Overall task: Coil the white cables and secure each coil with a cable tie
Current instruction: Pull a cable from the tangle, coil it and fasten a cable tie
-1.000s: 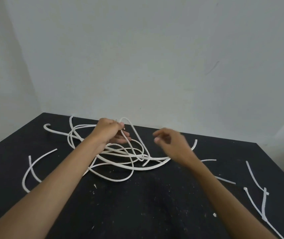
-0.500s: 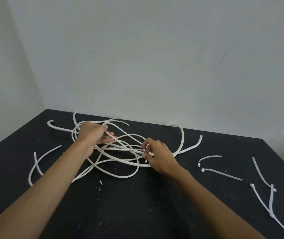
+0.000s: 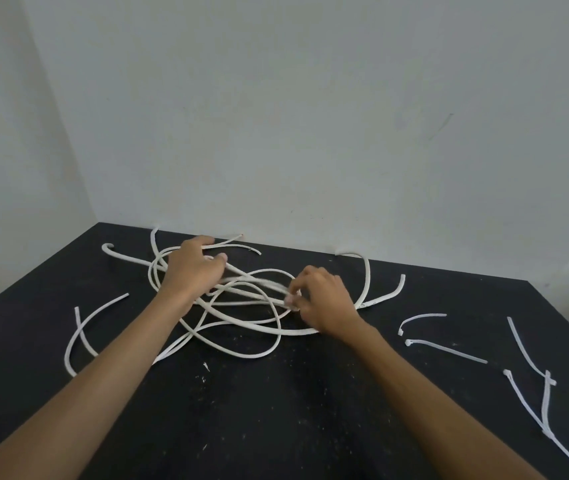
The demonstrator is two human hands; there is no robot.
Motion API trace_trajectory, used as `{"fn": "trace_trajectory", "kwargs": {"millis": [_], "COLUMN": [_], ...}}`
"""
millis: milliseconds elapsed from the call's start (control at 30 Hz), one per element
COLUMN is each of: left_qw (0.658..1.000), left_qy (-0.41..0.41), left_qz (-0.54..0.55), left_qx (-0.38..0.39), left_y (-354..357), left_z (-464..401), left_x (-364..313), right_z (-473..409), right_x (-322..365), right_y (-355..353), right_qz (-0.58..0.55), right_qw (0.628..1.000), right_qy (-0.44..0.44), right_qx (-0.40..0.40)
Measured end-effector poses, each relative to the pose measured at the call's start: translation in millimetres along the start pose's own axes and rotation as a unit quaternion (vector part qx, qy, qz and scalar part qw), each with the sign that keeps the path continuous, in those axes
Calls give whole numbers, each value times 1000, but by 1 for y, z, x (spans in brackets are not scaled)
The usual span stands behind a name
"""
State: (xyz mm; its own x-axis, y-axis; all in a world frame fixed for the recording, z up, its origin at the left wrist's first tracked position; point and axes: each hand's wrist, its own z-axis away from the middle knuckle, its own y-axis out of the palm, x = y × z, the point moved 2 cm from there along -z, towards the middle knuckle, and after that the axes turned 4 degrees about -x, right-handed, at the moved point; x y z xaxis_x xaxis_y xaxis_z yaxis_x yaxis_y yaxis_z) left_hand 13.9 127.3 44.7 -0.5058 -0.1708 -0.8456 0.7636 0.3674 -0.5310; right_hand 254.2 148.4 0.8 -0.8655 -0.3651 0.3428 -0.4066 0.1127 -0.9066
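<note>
Nearest to me, both bare forearms reach forward over the black worktop, its surface flecked with pale specks. To the right, loose cable ties lie well apart from the work, two long ones crossing near the right edge and two shorter ones closer to the middle. To the left, a short curved length of cable sits on its own beside my left forearm. Farther in, the tangle of white cables sprawls across the middle of the worktop in loose overlapping loops, none of it yet coiled. My right hand rests at the tangle's right side, fingers curled, fingertips pinching a bunch of strands where they converge. My left hand lies on the tangle's left side, fingers curled over several strands and thumb extended toward the centre; I cannot tell how firmly it grips. Beyond the hands, stray cable ends arc toward the far edge of the worktop, one curling up at the right. A plain pale wall closes the scene.
</note>
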Motion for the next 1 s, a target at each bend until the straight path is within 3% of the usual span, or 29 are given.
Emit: {"fn": "trace_trajectory", "kwargs": {"millis": [67, 167, 367, 467, 533, 633, 700, 733, 833, 933, 1000], "left_qw": [991, 974, 951, 963, 959, 923, 903, 902, 899, 895, 885], "left_qy": [107, 216, 307, 255, 200, 93, 53, 45, 24, 5, -1], "left_qz": [-81, -63, 33, 90, 198, 370, 421, 427, 437, 446, 465], "left_qx": [-6, 0, -19, 16, 36, 58, 59, 57, 40, 21, 13], "left_y": [2, 13, 23, 25, 28, 28, 22, 17, 8, 5, 5], "left_z": [2, 5, 24, 26, 24, 19, 12, 9, 2, -2, -4], "left_x": [-7, -22, -64, -70, -70, -75, -76, -76, -64, -55, -55], "right_z": [-12, -25, -33, -28, -21, -4, 12, 16, -2, -41, -58], "right_x": [0, 5, 15, 17, 20, 17, 7, 1, -6, 3, 11], "right_y": [-28, -69, -106, -113, -110, -78, -50, -43, -62, -117, -135], "right_qz": [-69, -168, -225, -261, -336, -394, -361, -345, -376, -460, -493], "right_qw": [997, 982, 967, 959, 938, 917, 922, 927, 924, 877, 854], "right_qy": [11, 19, -10, -11, 12, 52, 65, 65, 67, 46, 33], "right_qx": [-33, -89, -116, -108, -80, 43, 127, 132, 20, -129, -164]}}
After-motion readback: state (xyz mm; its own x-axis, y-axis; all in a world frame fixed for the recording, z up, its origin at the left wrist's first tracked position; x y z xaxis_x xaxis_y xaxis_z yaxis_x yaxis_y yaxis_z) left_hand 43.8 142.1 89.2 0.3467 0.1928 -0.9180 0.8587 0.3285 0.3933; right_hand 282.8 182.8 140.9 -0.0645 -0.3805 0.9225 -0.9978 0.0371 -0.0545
